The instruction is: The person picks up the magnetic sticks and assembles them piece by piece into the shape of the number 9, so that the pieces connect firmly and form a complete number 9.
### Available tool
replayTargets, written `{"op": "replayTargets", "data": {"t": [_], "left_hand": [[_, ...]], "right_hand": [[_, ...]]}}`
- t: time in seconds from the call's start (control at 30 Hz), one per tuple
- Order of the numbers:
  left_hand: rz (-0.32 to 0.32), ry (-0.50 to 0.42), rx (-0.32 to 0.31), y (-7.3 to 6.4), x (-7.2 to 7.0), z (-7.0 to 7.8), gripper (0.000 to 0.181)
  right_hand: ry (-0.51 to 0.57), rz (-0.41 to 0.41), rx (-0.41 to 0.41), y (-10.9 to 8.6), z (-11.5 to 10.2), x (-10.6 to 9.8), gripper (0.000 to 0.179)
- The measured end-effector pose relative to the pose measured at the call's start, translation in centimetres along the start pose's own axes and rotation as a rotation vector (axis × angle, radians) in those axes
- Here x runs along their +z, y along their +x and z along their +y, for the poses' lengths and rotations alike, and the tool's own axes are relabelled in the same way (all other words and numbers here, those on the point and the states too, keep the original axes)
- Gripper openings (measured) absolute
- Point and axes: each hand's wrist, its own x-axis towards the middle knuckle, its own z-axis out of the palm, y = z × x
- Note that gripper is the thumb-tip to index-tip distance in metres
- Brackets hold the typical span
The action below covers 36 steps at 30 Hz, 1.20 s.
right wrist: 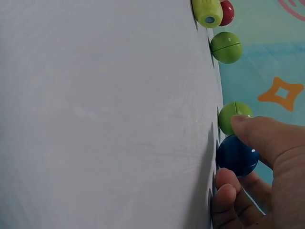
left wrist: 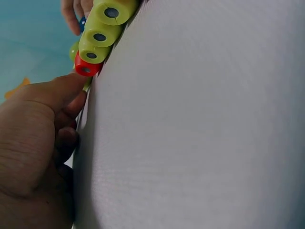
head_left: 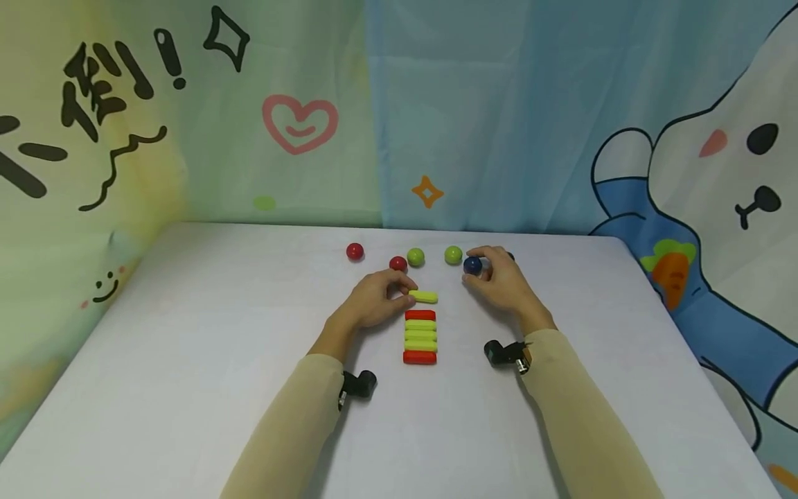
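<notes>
My left hand (head_left: 377, 298) pinches the left end of a yellow-green rod (head_left: 425, 296) between thumb and fingers, low over the white table. Just nearer to me lies a column of rods side by side: a red rod (head_left: 420, 314), three yellow-green ones and another red rod (head_left: 420, 357). In the left wrist view these rods (left wrist: 99, 37) show dark round spots in their ends. My right hand (head_left: 503, 284) holds a glossy blue ball (head_left: 472, 265), thumb on one side and fingers on the other. Right beside that ball, the right wrist view has a green ball (right wrist: 231, 117).
Along the table's far side stand a red ball (head_left: 355, 251), a second red ball (head_left: 397, 263) next to a green ball (head_left: 415, 257), and a dark ball (head_left: 511, 256) mostly hidden behind my right hand. A printed curtain (head_left: 474, 138) hangs behind the table (head_left: 187, 360).
</notes>
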Motion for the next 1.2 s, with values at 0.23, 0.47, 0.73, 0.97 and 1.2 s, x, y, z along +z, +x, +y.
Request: {"op": "replayTargets", "data": {"t": [0.23, 0.47, 0.73, 0.97, 1.2], "left_hand": [[-0.017, -0.008, -0.007, 0.0, 0.0, 0.1, 0.021], [-0.007, -0.013, -0.010, 0.1, 0.0, 0.1, 0.021], [-0.018, -0.020, -0.015, 0.2, 0.2, 0.2, 0.021], [-0.010, -0.020, -0.023, 0.1, 0.3, 0.3, 0.020], [-0.002, -0.023, -0.025, 0.0, 0.2, 0.2, 0.020]], "right_hand": [[-0.010, -0.043, 0.014, -0.4, -0.3, 0.0, 0.048], [-0.022, -0.069, 0.000, -0.7, -0.3, -0.1, 0.044], [0.015, -0.061, -0.019, -1.7, -0.2, -0.4, 0.044], [0.057, -0.081, -0.026, -2.3, -0.8, -0.2, 0.047], [0.055, -0.130, -0.066, -2.3, -1.1, -0.1, 0.046]]}}
